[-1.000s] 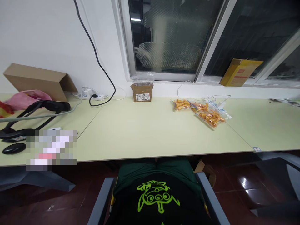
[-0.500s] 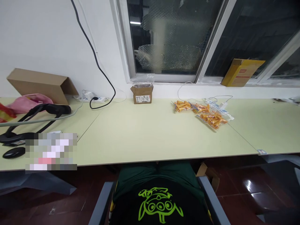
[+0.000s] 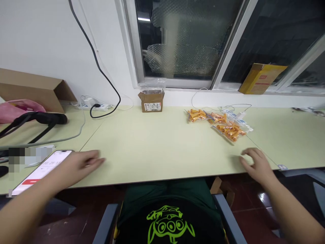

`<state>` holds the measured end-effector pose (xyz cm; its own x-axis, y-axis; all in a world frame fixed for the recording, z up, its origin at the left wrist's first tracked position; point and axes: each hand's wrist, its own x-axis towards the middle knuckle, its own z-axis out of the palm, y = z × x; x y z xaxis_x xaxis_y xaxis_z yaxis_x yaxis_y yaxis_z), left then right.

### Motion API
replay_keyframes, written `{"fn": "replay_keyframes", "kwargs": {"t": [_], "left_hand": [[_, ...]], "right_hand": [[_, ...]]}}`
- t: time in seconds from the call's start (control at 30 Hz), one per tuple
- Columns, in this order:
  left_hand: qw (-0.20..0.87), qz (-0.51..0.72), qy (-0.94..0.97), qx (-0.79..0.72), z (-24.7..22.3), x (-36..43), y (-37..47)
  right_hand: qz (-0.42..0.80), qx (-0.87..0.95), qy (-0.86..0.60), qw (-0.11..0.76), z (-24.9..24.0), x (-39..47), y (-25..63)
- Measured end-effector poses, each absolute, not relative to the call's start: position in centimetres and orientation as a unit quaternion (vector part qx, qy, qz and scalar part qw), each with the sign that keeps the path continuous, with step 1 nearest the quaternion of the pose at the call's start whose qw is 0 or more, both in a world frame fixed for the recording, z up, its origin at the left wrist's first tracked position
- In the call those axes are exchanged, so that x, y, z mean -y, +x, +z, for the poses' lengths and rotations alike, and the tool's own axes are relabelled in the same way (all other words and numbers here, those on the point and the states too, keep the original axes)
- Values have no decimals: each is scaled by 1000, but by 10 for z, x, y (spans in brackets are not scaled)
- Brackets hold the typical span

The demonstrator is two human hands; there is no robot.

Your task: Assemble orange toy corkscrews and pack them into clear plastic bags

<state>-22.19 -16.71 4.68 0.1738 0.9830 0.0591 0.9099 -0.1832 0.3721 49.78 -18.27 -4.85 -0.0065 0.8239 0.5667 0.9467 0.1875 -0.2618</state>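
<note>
On the left, my left hand (image 3: pixel 80 163) hovers over the table (image 3: pixel 157 145), thumb and forefinger slightly apart with nothing between them. A lit phone (image 3: pixel 42 173) lies beside it, partly covered by my wrist and forearm. My right hand (image 3: pixel 257 166) is above the table's front edge on the right, fingers curled but apart from the thumb, and holds nothing. Both hands are a little blurred. Closest to the right hand is a clear bag of orange tube-like pieces (image 3: pixel 230 131); two similar bags lie behind it, one (image 3: pixel 196 115) farther left and one (image 3: pixel 217 118) between.
An open small cardboard box (image 3: pixel 151 101) stands against the wall. Power strips (image 3: pixel 101 107) with cables, a large bent cardboard piece (image 3: pixel 30 89) and a black strap-like frame (image 3: pixel 48 118) are at left. A yellow carton (image 3: pixel 262 78) leans on the window sill.
Both hands have come into view from the lower sides, over the table. The view has shifted slightly right. The bags and box stay in place.
</note>
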Motion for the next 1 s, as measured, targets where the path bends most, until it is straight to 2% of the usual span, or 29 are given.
{"fn": "replay_keyframes", "kwargs": {"t": [0.07,0.2,0.37,0.6,0.73,0.83,1.0], "left_hand": [[162,106,801,-567,28,134,-178],[196,109,831,-509,7,66,-90],[192,71,841,-501,-13,-14,-32],[147,96,799,-575,-34,-53,-18],[115,148,783,-594,-43,-55,-20],[96,155,790,-585,-50,-55,-21],[134,156,801,-563,-52,-53,-29]], "right_hand": [[-110,711,-622,308,-53,144,476],[-61,707,-637,302,-51,70,437],[-22,681,-702,207,-47,-9,414],[-3,590,-791,166,-46,-58,400],[-71,547,-806,215,-47,-66,384],[-106,594,-757,250,-51,-70,367],[-25,720,-654,230,-67,-76,341]]}}
